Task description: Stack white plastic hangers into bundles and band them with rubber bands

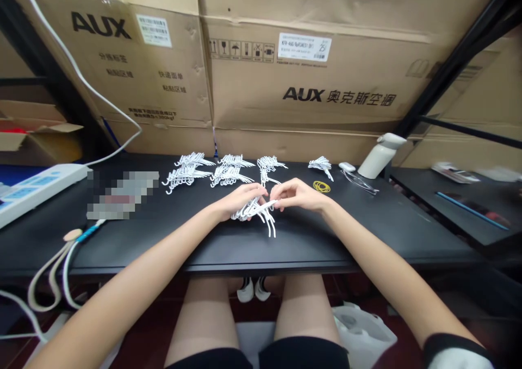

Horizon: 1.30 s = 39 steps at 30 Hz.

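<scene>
My left hand (247,196) is closed around a loose bunch of white wire hooks (267,219), their straight ends fanning toward the table's front edge. Close beside it, my right hand (299,195) pinches the end of one white hook at the bunch's upper side. Behind my hands lie several piles of similar white hooks (183,174), in two rows at the left and centre. A smaller pile of hooks (321,164) sits apart on the right. Just in front of that pile is a small heap of yellow rubber bands (322,186). My fingers partly hide the bunch.
On the black table (228,249) stand a white bottle (379,155), glasses (361,182) and a small white case (347,167). A power strip (41,186), a blurred-out flat object (124,196) and a looped strap (53,268) lie left. Large cardboard boxes (302,108) wall the back.
</scene>
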Available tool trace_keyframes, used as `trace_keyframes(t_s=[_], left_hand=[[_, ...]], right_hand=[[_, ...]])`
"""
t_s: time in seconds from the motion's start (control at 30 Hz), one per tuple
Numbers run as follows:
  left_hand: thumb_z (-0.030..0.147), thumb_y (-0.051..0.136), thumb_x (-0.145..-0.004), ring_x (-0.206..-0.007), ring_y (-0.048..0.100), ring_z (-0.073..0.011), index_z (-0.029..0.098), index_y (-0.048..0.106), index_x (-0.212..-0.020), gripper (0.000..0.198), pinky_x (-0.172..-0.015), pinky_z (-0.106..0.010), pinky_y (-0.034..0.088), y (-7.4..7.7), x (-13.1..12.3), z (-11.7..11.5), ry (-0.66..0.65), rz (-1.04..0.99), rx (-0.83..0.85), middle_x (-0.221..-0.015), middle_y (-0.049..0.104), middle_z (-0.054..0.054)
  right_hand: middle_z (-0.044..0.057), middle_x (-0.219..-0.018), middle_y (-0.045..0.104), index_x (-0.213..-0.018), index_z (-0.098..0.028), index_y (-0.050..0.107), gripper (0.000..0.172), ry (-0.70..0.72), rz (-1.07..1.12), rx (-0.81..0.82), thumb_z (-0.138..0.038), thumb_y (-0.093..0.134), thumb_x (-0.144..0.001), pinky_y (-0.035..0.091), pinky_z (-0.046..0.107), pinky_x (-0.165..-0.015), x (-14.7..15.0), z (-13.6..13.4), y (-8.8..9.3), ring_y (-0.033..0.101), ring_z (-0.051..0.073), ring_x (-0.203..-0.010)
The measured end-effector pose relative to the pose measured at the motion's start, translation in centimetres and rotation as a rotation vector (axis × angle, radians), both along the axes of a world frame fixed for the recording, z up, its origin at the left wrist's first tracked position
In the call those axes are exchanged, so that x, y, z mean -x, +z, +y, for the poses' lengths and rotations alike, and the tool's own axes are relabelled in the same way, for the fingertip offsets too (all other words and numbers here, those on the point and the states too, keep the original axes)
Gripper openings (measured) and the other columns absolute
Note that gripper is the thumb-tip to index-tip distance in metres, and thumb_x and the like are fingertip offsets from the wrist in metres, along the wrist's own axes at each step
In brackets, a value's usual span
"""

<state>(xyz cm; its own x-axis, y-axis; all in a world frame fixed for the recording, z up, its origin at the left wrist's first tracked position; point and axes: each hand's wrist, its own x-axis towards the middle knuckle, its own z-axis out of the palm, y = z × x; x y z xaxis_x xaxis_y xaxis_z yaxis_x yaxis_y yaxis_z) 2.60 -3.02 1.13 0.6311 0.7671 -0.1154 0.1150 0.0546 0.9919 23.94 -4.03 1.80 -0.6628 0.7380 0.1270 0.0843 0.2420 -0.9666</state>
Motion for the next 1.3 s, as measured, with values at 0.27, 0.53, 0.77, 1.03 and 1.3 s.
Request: trace_keyframes(t_s=[0.27, 0.53, 0.77, 1.03, 1.3], left_hand=[[0.041, 0.057, -0.081, -0.048, 0.056, -0.0118, 0.017, 0.057, -0.082, 0.023, -0.038, -0.021, 0.043, -0.2, -0.2, 0.0, 0.085, -0.01, -0.03, -0.068, 0.064, -0.002], [0.035, 0.052, -0.084, -0.048, 0.056, -0.011, 0.017, 0.052, -0.08, 0.018, -0.043, -0.021, 0.046, -0.4, -0.3, 0.6, 0.239, -0.041, -0.046, -0.062, 0.059, 0.0], [0.037, 0.051, -0.084, -0.035, 0.039, -0.0061, 0.017, 0.052, -0.077, 0.02, -0.033, -0.019, 0.038, -0.1, 0.1, 0.6, 0.207, -0.069, -0.026, -0.052, 0.047, 0.005], [0.04, 0.051, -0.084, -0.032, 0.04, -0.0085, 0.019, 0.05, -0.074, 0.024, -0.03, -0.021, 0.036, 0.0, -0.2, 0.2, 0.148, -0.03, -0.023, -0.048, 0.044, 0.006], [0.043, 0.054, -0.082, -0.045, 0.047, -0.0089, 0.016, 0.054, -0.072, 0.029, -0.041, -0.021, 0.036, -0.4, -0.3, 0.3, 0.154, 0.017, -0.063, -0.062, 0.053, 0.002]], right_hand=[[0.008, -0.09, 0.07, -0.087, -0.014, 0.072, 0.027, 0.011, -0.031, 0.003, -0.033, 0.076, -0.07, 0.053, 0.026, -0.062, -0.5, 0.3, 0.1, 0.064, 0.015, -0.076], [0.006, -0.084, 0.07, -0.087, -0.014, 0.067, 0.026, -0.026, -0.048, 0.001, -0.034, 0.074, -0.073, 0.054, 0.027, -0.065, -1.1, 0.2, 0.5, 0.064, 0.014, -0.073], [0.003, -0.079, 0.067, -0.086, -0.014, 0.066, 0.021, -0.062, 0.095, 0.123, -0.029, 0.074, -0.073, 0.052, 0.023, -0.065, -0.1, 0.3, -0.4, 0.061, 0.01, -0.069], [0.001, -0.075, 0.065, -0.085, -0.015, 0.066, 0.026, -0.107, 0.202, 0.218, -0.032, 0.077, -0.069, 0.052, 0.026, -0.068, 1.1, 0.6, -1.5, 0.061, 0.011, -0.069], [0.001, -0.078, 0.068, -0.084, -0.015, 0.069, 0.021, -0.17, 0.244, 0.184, -0.029, 0.076, -0.07, 0.051, 0.024, -0.071, 2.3, 0.2, -1.9, 0.061, 0.01, -0.07]])
